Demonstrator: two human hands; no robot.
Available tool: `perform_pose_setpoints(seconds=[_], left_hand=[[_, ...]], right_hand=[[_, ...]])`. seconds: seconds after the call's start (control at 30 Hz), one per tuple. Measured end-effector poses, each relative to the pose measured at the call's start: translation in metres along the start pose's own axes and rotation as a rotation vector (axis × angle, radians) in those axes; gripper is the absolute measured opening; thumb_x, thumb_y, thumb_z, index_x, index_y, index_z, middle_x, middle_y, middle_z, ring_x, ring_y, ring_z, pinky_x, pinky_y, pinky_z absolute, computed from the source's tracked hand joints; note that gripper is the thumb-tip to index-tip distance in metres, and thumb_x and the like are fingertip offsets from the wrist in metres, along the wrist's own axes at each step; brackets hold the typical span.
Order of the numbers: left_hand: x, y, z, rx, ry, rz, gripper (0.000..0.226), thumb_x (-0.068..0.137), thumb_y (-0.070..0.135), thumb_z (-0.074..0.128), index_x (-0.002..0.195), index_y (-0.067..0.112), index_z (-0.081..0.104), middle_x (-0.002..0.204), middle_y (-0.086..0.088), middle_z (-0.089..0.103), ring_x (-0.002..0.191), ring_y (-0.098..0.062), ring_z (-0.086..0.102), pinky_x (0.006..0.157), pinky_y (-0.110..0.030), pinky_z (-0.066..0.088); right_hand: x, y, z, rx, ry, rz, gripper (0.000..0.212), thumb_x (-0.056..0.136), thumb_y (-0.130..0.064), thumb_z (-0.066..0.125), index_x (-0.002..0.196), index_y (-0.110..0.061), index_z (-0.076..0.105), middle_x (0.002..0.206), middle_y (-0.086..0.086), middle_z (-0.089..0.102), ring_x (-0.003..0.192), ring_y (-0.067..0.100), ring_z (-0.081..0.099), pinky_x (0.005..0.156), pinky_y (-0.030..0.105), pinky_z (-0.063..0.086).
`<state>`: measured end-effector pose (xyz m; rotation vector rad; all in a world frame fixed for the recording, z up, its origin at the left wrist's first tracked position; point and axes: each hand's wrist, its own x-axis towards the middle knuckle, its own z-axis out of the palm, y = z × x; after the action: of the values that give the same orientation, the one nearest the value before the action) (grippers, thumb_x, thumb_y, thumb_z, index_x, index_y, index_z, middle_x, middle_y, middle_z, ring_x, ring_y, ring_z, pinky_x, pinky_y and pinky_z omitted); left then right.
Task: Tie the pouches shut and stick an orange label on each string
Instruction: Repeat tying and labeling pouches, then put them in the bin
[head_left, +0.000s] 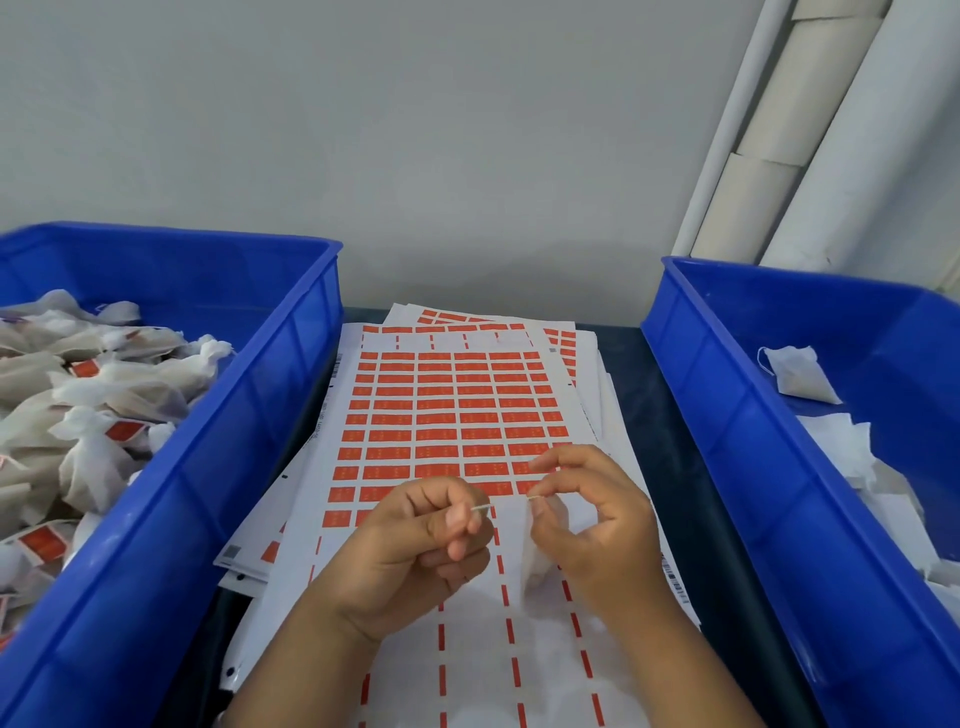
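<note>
Many tied pouches (98, 415), each with an orange label on its string, lay heaped in the left blue bin (249, 415), so by the look of it much of the work was already done. Fewer untied pouches (800, 376) remained in the right blue bin (727, 415) (I could not count either heap), which suggested the job was past its middle, with some pouches left.

1 pouch (535, 566) was in hand above the label sheets. Its white body hung below the right hand (597, 519), partly hidden by the fingers. The left hand (415, 540) had its fingers curled, thumb and forefinger pinching one end of the string (480, 508); the right hand's thumb and forefinger pinched the other end at the pouch mouth, the remaining fingers loosely bent. This looked like the tying step, with no label yet on this string.

Several label sheets (447, 415) lay stacked between the bins on the dark table (649, 395). The near rows of the top sheet were peeled down to thin orange strips; many orange labels (470, 434) remained farther up. Their print was too small to read, and the barcodes at the sheet edges were illegible too.
</note>
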<state>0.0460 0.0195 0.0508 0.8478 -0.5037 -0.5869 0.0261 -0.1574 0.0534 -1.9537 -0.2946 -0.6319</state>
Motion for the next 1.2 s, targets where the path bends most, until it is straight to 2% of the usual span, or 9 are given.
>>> perform_pose_setpoints(seconds=[0.1, 0.23, 0.43, 0.53, 0.7, 0.8, 0.93, 1.03, 1.2], left_hand=[[0.001, -0.002, 0.001, -0.033, -0.081, -0.005, 0.012, 0.084, 0.022, 0.069, 0.080, 0.011, 0.071, 0.061, 0.005, 0.059, 0.051, -0.003, 0.043, 0.051, -0.015, 0.038], [0.003, -0.002, -0.001, -0.099, 0.092, 0.001, 0.018, 0.070, 0.026, 0.081, 0.073, 0.011, 0.071, 0.055, 0.003, 0.053, 0.046, -0.005, 0.038, 0.047, -0.017, 0.037], [0.006, 0.006, 0.000, -0.246, 0.416, 0.081, 0.017, 0.079, 0.027, 0.066, 0.069, 0.014, 0.070, 0.056, 0.002, 0.049, 0.045, -0.007, 0.040, 0.043, -0.016, 0.040], [0.007, 0.009, -0.001, -0.322, 0.514, 0.100, 0.016, 0.076, 0.024, 0.060, 0.069, 0.014, 0.070, 0.058, 0.002, 0.050, 0.045, -0.008, 0.041, 0.044, -0.016, 0.040], [0.010, 0.009, -0.003, -0.360, 0.596, 0.087, 0.015, 0.076, 0.023, 0.061, 0.070, 0.014, 0.071, 0.061, 0.000, 0.051, 0.048, -0.010, 0.043, 0.045, -0.018, 0.041], [0.014, 0.008, -0.001, -0.069, 0.759, -0.034, 0.022, 0.083, 0.025, 0.061, 0.067, 0.017, 0.072, 0.060, -0.002, 0.052, 0.050, -0.011, 0.045, 0.049, -0.021, 0.045], [0.020, -0.005, 0.005, 0.809, 0.854, -0.190, 0.020, 0.083, 0.037, 0.061, 0.070, 0.025, 0.069, 0.059, 0.014, 0.062, 0.057, -0.009, 0.056, 0.052, -0.013, 0.045], [0.019, -0.012, 0.010, 1.053, 0.626, -0.189, 0.015, 0.083, 0.028, 0.066, 0.070, 0.034, 0.066, 0.065, 0.020, 0.064, 0.065, 0.004, 0.059, 0.050, -0.005, 0.042], [0.016, -0.017, 0.015, 1.193, 0.419, -0.079, 0.026, 0.083, 0.020, 0.068, 0.069, 0.042, 0.061, 0.067, 0.022, 0.061, 0.071, 0.007, 0.058, 0.058, -0.006, 0.045]], right_hand=[[-0.003, 0.001, 0.003, -0.007, -0.067, 0.066, 0.005, 0.078, -0.041, 0.062, 0.081, -0.039, 0.059, 0.094, -0.026, 0.064, 0.101, -0.007, 0.058, 0.083, 0.003, 0.043], [-0.007, 0.003, 0.010, 0.050, -0.224, 0.250, 0.017, 0.089, -0.018, 0.061, 0.081, -0.032, 0.058, 0.088, -0.026, 0.065, 0.095, -0.010, 0.057, 0.071, 0.000, 0.042], [-0.004, 0.002, 0.013, -0.021, -0.402, 0.465, 0.032, 0.080, -0.035, 0.073, 0.093, -0.052, 0.048, 0.093, -0.037, 0.052, 0.086, -0.007, 0.057, 0.062, 0.002, 0.045], [0.001, 0.003, 0.007, -0.142, -0.505, 0.491, 0.012, 0.085, -0.041, 0.067, 0.089, -0.044, 0.056, 0.088, -0.038, 0.054, 0.080, -0.005, 0.055, 0.071, 0.005, 0.037], [0.006, 0.002, -0.006, 0.434, -0.580, 0.633, 0.013, 0.084, -0.031, 0.066, 0.076, -0.026, 0.074, 0.080, -0.003, 0.070, 0.082, 0.011, 0.066, 0.083, 0.027, 0.051], [0.007, 0.007, -0.008, 0.930, -0.392, 0.718, 0.021, 0.072, -0.026, 0.073, 0.089, -0.013, 0.074, 0.081, 0.009, 0.066, 0.079, 0.016, 0.066, 0.081, 0.033, 0.055], [0.012, 0.012, -0.010, 1.153, -0.135, 0.771, 0.025, 0.078, -0.025, 0.069, 0.100, -0.012, 0.070, 0.083, 0.010, 0.069, 0.074, 0.017, 0.068, 0.072, 0.037, 0.056], [0.012, 0.015, -0.011, 1.006, -0.057, 0.761, 0.036, 0.073, -0.031, 0.069, 0.106, -0.017, 0.071, 0.102, 0.009, 0.072, 0.085, 0.020, 0.071, 0.072, 0.034, 0.057], [0.004, 0.012, -0.002, 0.360, -0.163, 0.603, 0.011, 0.085, -0.035, 0.067, 0.090, -0.042, 0.072, 0.099, -0.022, 0.069, 0.096, 0.001, 0.064, 0.073, 0.016, 0.053]])
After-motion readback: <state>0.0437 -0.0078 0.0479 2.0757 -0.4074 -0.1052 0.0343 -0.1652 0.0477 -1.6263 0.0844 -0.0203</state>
